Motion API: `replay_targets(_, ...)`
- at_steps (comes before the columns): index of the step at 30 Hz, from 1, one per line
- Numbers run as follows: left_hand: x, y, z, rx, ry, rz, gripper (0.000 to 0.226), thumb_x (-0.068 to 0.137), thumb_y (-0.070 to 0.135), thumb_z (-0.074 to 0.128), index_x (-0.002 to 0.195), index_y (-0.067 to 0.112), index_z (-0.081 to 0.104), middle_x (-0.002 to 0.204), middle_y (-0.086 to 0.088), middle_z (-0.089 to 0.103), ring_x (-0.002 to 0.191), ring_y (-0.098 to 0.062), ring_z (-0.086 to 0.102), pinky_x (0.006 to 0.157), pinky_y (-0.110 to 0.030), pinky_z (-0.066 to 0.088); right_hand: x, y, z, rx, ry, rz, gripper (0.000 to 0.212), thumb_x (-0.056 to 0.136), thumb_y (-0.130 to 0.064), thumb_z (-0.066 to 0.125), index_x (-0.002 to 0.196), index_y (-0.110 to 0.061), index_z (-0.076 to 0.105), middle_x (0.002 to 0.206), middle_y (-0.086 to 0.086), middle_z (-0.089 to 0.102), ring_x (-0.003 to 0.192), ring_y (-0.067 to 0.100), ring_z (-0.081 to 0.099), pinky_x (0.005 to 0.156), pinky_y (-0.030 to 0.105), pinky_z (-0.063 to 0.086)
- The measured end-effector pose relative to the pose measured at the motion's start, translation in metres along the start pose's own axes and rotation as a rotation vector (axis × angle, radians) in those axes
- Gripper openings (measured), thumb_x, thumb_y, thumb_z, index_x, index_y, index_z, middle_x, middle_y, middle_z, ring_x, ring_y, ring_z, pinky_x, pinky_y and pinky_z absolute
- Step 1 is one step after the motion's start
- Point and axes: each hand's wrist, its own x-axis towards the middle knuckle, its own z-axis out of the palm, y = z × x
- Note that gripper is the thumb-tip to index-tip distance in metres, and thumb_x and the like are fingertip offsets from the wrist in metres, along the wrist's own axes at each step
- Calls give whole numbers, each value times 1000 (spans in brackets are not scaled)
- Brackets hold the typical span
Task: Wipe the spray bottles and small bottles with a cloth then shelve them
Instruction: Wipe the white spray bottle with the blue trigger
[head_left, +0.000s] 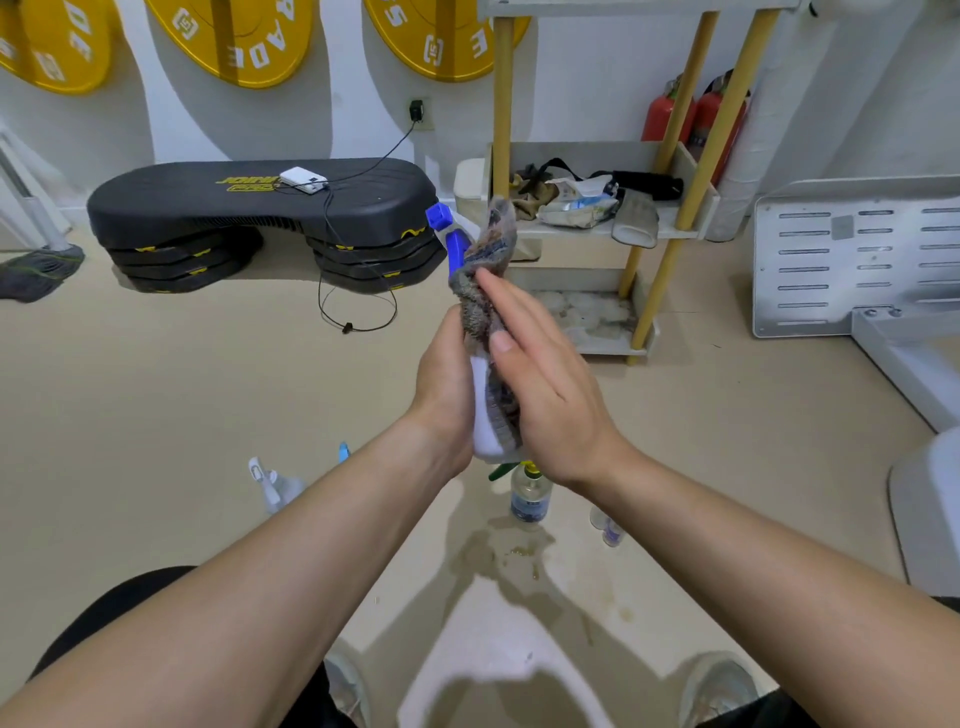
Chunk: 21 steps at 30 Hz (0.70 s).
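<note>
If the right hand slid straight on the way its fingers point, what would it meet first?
The right hand lies flat on the cloth wrapped around the spray bottle. Sliding on, it would likely run up the cloth to the blue trigger head. Depth beyond that is unclear.

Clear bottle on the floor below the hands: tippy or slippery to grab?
Clear bottle stands upright and narrow, so a sideways nudge probably tips it. A wet patch lies on the floor beside it, so its base may be slick. Looks like see-through plastic, likely light.
</note>
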Motion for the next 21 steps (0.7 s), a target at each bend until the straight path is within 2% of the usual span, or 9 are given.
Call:
replay_targets(2,2,3,-1,1,11,16,40,101,44,39,86,19,67,74,-4,67,70,-17,68,66,-24,52,3,3,-1,109,52,29,47,102,-22,36,148,-23,44,152,-5,45,141,1,38,118,24,28)
replay_targets(6,6,8,-6,26,25,77,42,99,49,46,105,16,70,86,-8,71,80,-23,68,74,-31,54,8,6,4,337,110,222,41,98,-40,42,138,-41,51,146,-11,54,137,6,48,118,40,34)
replay_targets(8,7,11,-9,47,35,92,45,98,49,46,115,13,67,91,-10,72,81,-25,69,73,-31,55,9,6,3,427,139,324,44,102,-36,43,145,-29,51,142,-11,57,129,2,54,111,28,41)
replay_targets(10,9,13,-11,88,71,86,46,95,50,51,115,11,66,95,-13,71,82,-29,69,74,-34,56,7,6,0,504,172,438,34,108,-26,42,139,-25,55,124,-18,61,103,-13,60,87,8,48)
replay_targets(12,9,12,-12,122,126,80,47,91,51,58,112,10,66,99,-15,69,87,-33,67,81,-39,54,4,14,-2,553,182,502,23,108,-24,41,111,-30,64,98,-24,66,76,-19,61,68,3,48)
replay_targets(14,9,12,-13,133,171,97,52,82,52,67,111,9,68,102,-17,70,90,-34,67,88,-46,53,3,11,-2,564,192,533,27,109,-23,41,94,-33,61,77,-32,66,65,-19,61,62,4,48)
replay_targets(16,14,11,-16,182,220,153,57,72,53,74,107,9,71,103,-16,74,91,-35,70,91,-50,54,3,6,1,499,193,507,23,109,-24,40,113,-36,60,90,-34,65,79,-21,61,72,4,49)
replay_targets(19,15,8,-15,341,312,210,37,82,51,74,93,15,76,97,-9,79,95,-32,74,90,-46,57,1,2,0,290,184,374,44,105,-37,38,149,-35,42,141,-21,51,128,-6,48,112,23,38)
replay_targets(21,14,6,-15,415,334,195,34,92,48,66,84,17,76,92,-5,79,91,-27,75,85,-40,57,2,1,-1,97,138,240,51,103,-36,35,154,-26,37,150,-15,41,135,-3,38,112,17,28)
